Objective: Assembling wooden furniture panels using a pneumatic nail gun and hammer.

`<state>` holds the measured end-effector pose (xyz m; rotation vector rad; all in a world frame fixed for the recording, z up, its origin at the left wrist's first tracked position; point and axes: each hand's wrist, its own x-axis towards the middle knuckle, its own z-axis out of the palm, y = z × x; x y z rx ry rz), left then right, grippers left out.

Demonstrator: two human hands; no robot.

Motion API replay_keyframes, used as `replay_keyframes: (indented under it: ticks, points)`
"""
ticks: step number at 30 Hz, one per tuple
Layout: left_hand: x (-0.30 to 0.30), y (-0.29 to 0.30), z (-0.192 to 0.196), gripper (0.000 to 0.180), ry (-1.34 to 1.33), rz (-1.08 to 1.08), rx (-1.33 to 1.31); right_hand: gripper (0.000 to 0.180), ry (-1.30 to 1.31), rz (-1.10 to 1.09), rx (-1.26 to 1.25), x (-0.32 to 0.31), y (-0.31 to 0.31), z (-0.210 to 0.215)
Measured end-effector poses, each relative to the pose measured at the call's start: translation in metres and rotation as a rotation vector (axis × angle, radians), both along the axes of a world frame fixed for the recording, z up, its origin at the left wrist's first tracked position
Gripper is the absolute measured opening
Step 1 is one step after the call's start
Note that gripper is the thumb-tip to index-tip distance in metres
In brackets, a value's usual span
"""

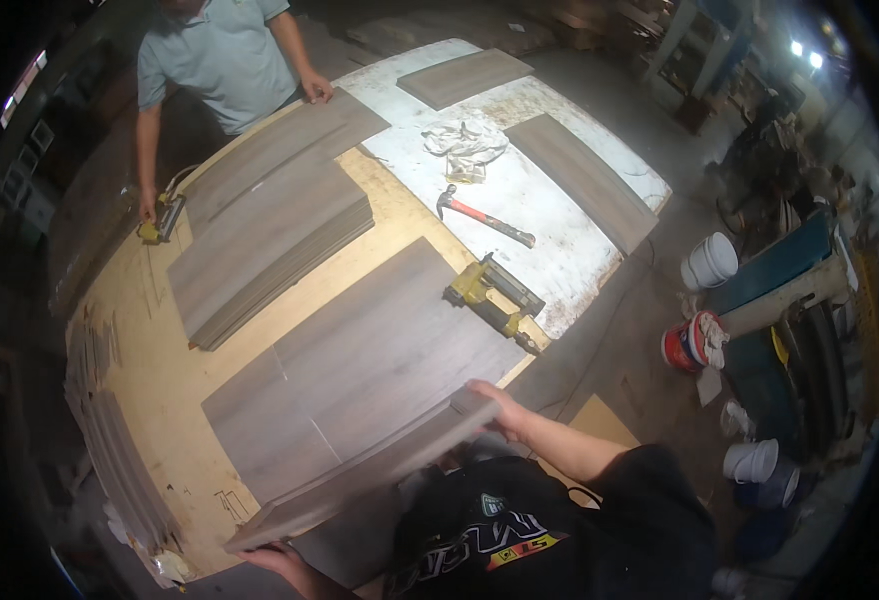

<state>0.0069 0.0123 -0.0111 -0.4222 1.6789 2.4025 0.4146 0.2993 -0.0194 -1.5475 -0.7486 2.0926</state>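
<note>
**Both hands on the grey plank**

The plank (360, 480) is up on edge along the near rim of the bench (160, 390), gripped at both ends. The right hand (500, 410) clamps its far end, fingers curled over the top. The left hand (275, 560) grips the near end from below, fingers wrapped under the corner. Just beyond the plank, grey panels (360, 365) lie flat. Past the right hand sits a yellow nailer (490, 295), and beyond that a hammer (485, 220) and a rag (465, 145). Across the bench a co-worker (220, 60) presses one hand on a panel stack (270, 215).
</note>
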Motion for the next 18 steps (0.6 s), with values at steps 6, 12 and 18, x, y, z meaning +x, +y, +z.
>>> replay_keyframes:
  ticks: [6,12,18]
  points:
    - [0.001,-0.062,-0.048,0.065,1.478,-0.181,-1.070,0.046,0.473,-0.014,-0.501,0.010,-0.004,-0.011]
    - [0.015,-0.054,-0.065,0.058,1.228,-0.340,-1.143,0.051,0.504,0.092,-0.478,0.027,-0.010,-0.017]
    - [0.016,0.045,-0.048,0.057,0.882,-0.779,-0.637,0.056,0.565,-0.002,-0.264,0.076,-0.010,-0.017]
